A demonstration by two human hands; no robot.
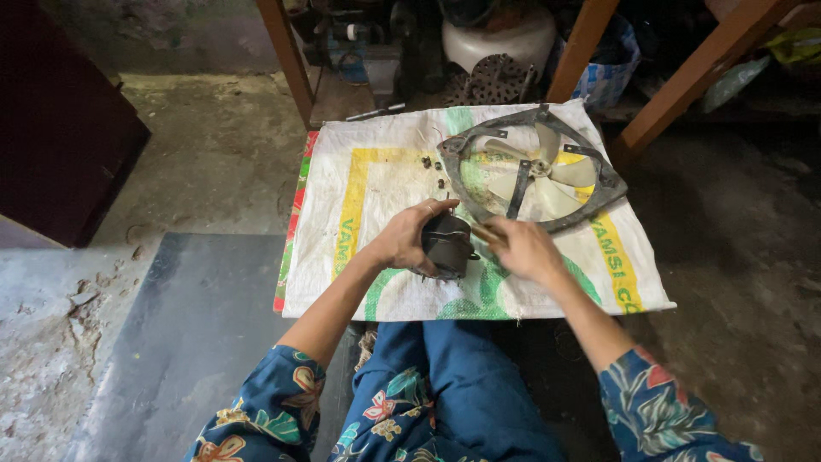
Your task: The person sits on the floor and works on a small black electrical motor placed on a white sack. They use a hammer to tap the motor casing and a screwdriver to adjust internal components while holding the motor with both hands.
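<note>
A person sitting on a bare concrete floor (214, 145) works over a small dark motor (446, 244), held just above a white woven sack (385, 180) spread flat on the ground in front of the knees. The left hand (406, 239) comes in from the lower left with the forearm angled up and to the right, wrist bent, palm against the motor's left side and fingers curled over its top, thumb toward the person, gripping it firmly. The right hand (523, 248) reaches in from the lower right, its back turned to the camera, fingers closed around a wooden-handled tool (484, 232) whose tip points left and meets the motor's right side; what kind of tool it is cannot be told, since the hand hides most of it. Both sleeves are blue with a flower print, and blue trousers show between the arms. Just beyond the hands, on the far right part of the sack, lies a round grey fan frame (530, 167) with pale blades (547, 171) inside it. A few small dark screws (434, 169) sit loose on the sack to the left of the frame. Wooden table legs (286, 56) stand at the sack's far edge, and a dull metal sheet (188, 334) lies on the floor to the person's left.
</note>
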